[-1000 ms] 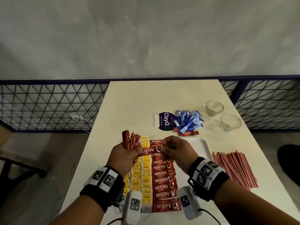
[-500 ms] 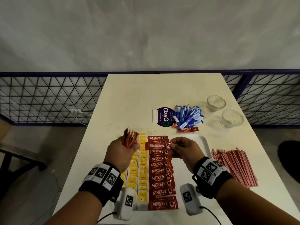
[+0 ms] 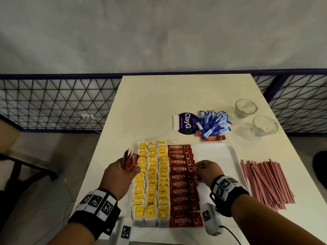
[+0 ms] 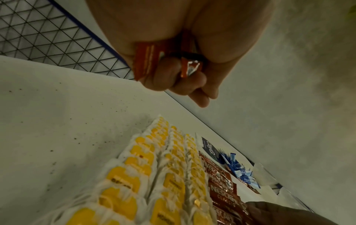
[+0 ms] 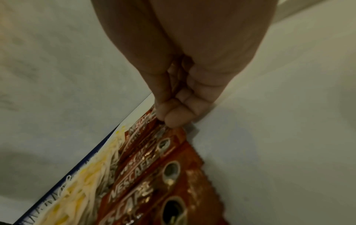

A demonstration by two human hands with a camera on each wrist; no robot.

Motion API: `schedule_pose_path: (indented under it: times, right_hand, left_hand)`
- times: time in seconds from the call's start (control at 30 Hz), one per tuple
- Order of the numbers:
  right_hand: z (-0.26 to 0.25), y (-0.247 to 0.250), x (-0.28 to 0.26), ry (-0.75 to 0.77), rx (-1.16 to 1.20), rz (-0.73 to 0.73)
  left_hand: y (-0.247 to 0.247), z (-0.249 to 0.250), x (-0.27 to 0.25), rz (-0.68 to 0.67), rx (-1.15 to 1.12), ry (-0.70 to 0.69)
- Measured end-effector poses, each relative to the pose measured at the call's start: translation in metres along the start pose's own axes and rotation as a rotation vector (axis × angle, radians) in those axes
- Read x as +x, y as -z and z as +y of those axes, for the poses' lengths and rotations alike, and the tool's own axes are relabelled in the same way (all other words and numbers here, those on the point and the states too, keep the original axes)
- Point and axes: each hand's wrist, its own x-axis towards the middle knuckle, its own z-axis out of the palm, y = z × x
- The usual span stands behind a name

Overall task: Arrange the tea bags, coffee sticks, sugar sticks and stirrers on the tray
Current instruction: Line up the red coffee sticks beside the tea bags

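On the white tray (image 3: 228, 152), red coffee sticks (image 3: 182, 184) are laid crosswise in one column beside three columns of yellow tea bags (image 3: 152, 181). A fanned bundle of coffee sticks (image 3: 130, 160) is gripped upright in the left hand (image 3: 120, 177), while one laid stick's right end is pinched by the right hand (image 3: 205, 171). Blue sugar sticks (image 3: 213, 124) lie beyond the tray, red stirrers (image 3: 265, 183) to its right.

Right hand (image 5: 185, 85) fingertips (image 5: 174, 120) down on the end of a red Nescafe coffee stick (image 5: 152, 121) in the overlapping column of coffee sticks (image 5: 154, 175). Yellow tea bags (image 5: 82, 175) blurred alongside, white tray (image 5: 269, 152) surface on the other side.
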Motion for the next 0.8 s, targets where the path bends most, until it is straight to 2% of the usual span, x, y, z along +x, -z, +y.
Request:
schedule_pose_path:
  times: [0.2, 0.4, 0.6, 0.7, 0.73, 0.8]
  right_hand:
    - [0.002, -0.006, 0.004, -0.015, -0.186, 0.101]
    - [-0.002, -0.006, 0.007, -0.031, -0.346, 0.111]
    - [-0.014, 0.002, -0.006, -0.029, -0.39, 0.152]
    - [-0.034, 0.002, -0.025, 0.189, -0.402, 0.192]
    - [-0.044, -0.001, -0.034, 0.293, -0.349, 0.126]
    - [-0.067, -0.014, -0.054, 0.493, -0.266, -0.099]
  left_hand:
    - [0.002, -0.003, -0.002, -0.002, 0.004, 0.015]
    - [0.0, -0.003, 0.001, -0.021, -0.002, 0.019]
    - [-0.002, 0.003, -0.002, -0.14, -0.12, 0.032]
    - [-0.002, 0.013, -0.008, -0.282, -0.306, 0.108]
    - [-0.004, 0.017, -0.009, -0.321, -0.341, 0.123]
    - [-0.008, 0.024, -0.01, -0.387, -0.361, 0.129]
